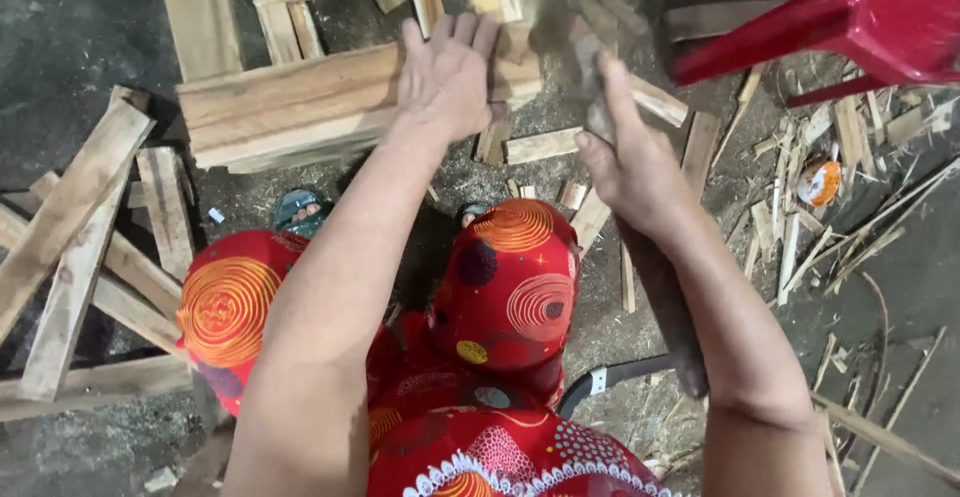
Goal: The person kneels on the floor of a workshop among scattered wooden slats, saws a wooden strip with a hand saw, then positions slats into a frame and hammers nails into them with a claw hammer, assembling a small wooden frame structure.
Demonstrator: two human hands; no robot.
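Left hand (pixel 447 75): open, fingers spread flat, palm pressed on the right end of the plank stack (pixel 300 107). The stack lies on the floor (pixel 70 27), towards its far edge, ahead of the knees.

Right hand (pixel 630 162): closed around the handle of a hammer (pixel 590 72) (head blurred), index finger extended along the handle. The hammer head is raised just right of the left hand, above the stack's right end.

Loose planks (pixel 75 247) lie at the floor's left edge. Wood scraps (pixel 800 227) cover the right side. A red chair (pixel 850 17) stands at the far right corner.
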